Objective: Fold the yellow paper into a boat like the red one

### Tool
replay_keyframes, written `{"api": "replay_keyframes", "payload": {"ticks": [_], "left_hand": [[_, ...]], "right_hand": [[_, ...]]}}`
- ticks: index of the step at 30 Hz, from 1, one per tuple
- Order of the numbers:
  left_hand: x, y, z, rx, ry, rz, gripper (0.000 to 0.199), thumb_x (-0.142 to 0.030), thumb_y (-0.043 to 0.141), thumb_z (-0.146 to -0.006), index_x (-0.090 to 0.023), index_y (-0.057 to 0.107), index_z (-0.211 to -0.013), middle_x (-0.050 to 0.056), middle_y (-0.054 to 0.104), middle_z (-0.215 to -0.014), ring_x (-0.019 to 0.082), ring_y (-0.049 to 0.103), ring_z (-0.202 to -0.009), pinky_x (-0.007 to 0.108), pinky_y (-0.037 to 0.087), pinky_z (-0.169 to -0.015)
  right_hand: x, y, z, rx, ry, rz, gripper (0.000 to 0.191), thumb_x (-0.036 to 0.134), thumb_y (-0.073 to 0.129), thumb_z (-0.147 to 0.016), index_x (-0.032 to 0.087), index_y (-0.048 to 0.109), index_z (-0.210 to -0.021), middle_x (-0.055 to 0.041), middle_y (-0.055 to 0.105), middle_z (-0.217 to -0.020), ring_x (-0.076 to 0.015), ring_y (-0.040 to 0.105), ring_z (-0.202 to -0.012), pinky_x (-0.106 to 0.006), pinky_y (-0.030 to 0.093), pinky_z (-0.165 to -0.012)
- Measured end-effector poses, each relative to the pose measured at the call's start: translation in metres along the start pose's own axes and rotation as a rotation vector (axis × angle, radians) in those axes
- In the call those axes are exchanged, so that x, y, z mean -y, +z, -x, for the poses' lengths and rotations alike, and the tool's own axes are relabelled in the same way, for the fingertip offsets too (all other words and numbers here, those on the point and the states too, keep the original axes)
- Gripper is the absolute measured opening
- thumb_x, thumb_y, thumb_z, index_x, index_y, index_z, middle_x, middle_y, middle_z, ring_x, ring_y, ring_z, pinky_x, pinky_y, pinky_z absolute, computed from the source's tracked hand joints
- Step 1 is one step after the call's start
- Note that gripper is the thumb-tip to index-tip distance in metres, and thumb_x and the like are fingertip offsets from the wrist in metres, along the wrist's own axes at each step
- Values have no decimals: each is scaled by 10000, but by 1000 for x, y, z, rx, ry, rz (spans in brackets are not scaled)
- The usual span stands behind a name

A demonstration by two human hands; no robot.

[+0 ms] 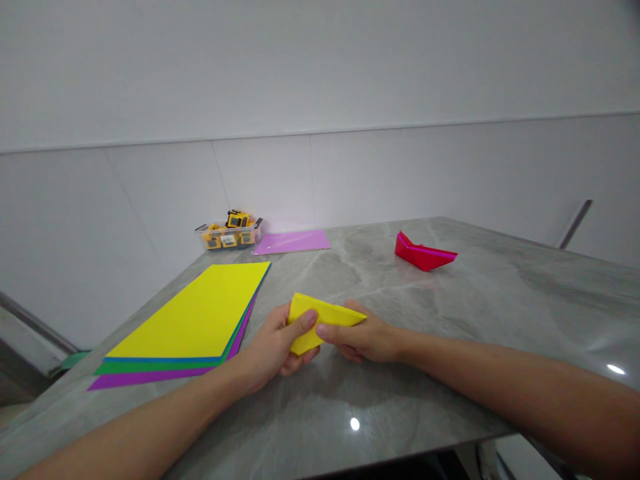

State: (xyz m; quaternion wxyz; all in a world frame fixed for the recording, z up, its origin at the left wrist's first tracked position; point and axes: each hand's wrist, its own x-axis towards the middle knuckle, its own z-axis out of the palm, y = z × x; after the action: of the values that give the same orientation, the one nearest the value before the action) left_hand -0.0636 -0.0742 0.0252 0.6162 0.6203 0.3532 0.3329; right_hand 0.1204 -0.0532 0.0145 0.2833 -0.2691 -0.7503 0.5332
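Note:
A small folded piece of yellow paper [327, 311] is held just above the table near its front, its pointed end to the right. My left hand [283, 340] grips its left part, thumb on the near face and fingers behind and below. On its right part my right hand [357, 333] is closed, the thumb pressed on the face close to the left thumb. Beyond my right hand, a red folded paper boat [424, 256] rests on the table.
The grey marbled table [360, 280] carries a fanned stack of coloured sheets [195, 313] on the left, yellow on top. Near the wall stand a clear plastic box [229, 237] with yellow toy vehicles and, beside it, a flat pink-purple pack [293, 242].

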Motion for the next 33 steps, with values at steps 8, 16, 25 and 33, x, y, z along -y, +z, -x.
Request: {"api": "replay_keyframes", "payload": {"ticks": [8,16,25,33], "left_hand": [[1,-1,-5,-210,-44,-34,358,-552,482,-846,-199,433,-884,-40,498,-517,35,266,-314,130,173,-275],[5,-1,-8,-175,-56,-50,393,-588,463,-837,-197,443,-877,-46,489,-527,39,269,-316,135,189,-271],[6,-1,-10,-214,-69,109,415,-615,413,-842,-206,423,-910,-36,512,-528,33,202,-316,137,131,-288],[6,1,-10,-220,-51,93,414,-604,417,-846,-191,444,-858,-25,516,-535,37,241,-313,137,146,-278]], "right_hand": [[-2,-13,-9,-55,-30,-113,570,632,506,-794,173,390,-476,65,340,-367,-53,334,-316,-195,290,-336],[-8,-18,-10,-51,51,-88,520,601,559,-765,176,401,-511,81,331,-385,-47,300,-311,-189,237,-318],[-7,-19,-12,-160,-4,-123,573,648,501,-787,182,381,-476,76,320,-344,-56,329,-293,-200,241,-329],[12,-31,-10,-127,117,6,553,609,456,-824,178,423,-479,53,369,-352,-72,366,-316,-214,303,-364]]}}
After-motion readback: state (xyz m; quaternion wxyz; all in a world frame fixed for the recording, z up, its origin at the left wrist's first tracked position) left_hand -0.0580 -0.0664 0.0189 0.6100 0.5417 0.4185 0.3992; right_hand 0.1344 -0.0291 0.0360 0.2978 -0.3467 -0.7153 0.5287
